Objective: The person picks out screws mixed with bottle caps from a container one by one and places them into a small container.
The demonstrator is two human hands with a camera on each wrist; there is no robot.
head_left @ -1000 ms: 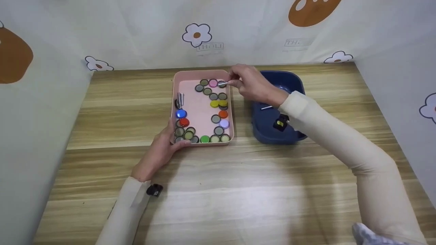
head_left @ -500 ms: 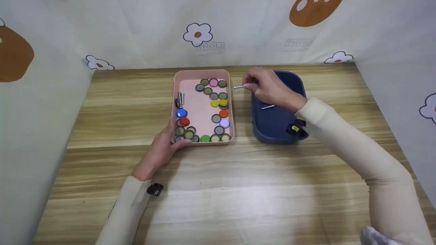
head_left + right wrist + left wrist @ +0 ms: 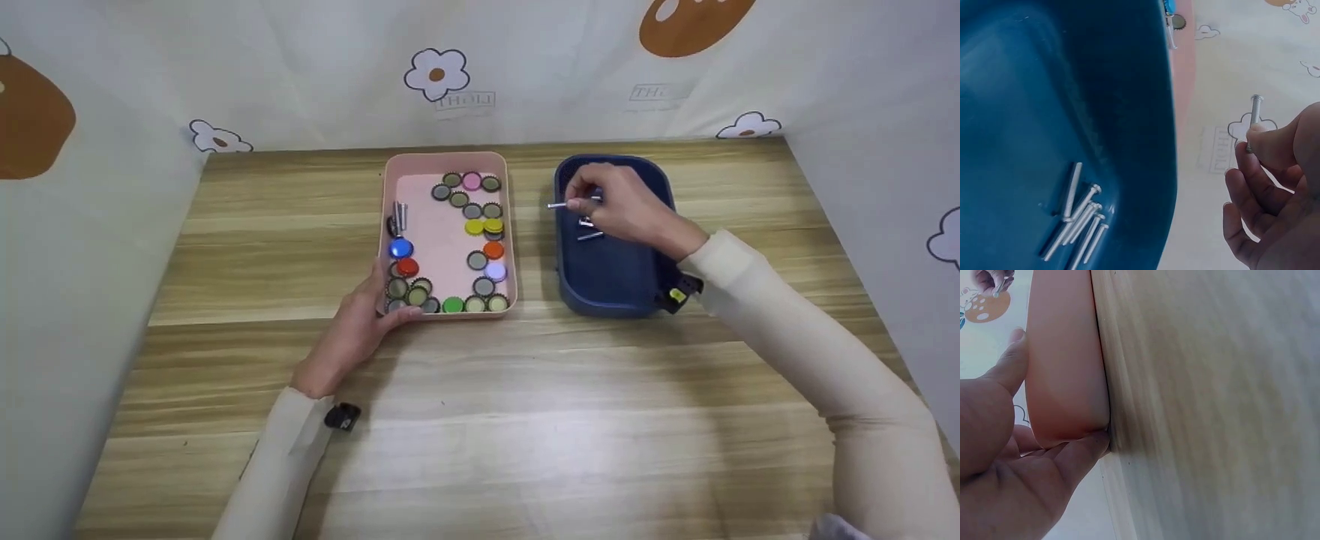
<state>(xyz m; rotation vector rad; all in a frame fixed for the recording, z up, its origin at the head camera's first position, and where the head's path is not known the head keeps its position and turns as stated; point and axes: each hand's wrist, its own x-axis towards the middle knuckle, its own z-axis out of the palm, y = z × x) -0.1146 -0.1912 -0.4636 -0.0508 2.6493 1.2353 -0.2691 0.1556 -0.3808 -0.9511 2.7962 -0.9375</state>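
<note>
My right hand (image 3: 626, 206) pinches a silver bolt (image 3: 556, 205) between thumb and fingertips, over the left rim of the dark blue bin (image 3: 611, 289). In the right wrist view the bolt (image 3: 1256, 109) stands nearly upright, its head away from the fingers. Several more bolts (image 3: 1081, 216) lie together on the bin's floor. My left hand (image 3: 351, 326) grips the near left corner of the pink tray (image 3: 439, 221), thumb over the front rim and fingers along the left side. Bottle caps (image 3: 482, 286) of several colours and a few bolts (image 3: 401, 216) lie inside the tray.
Both containers stand side by side on a wood-grain table (image 3: 480, 420), with a narrow gap between them. A pale patterned sheet (image 3: 547, 67) rises behind the table and along both sides.
My right hand has carried the bolt rightward from above the pink tray to the blue bin's left rim. The left hand keeps its hold on the tray's corner.
</note>
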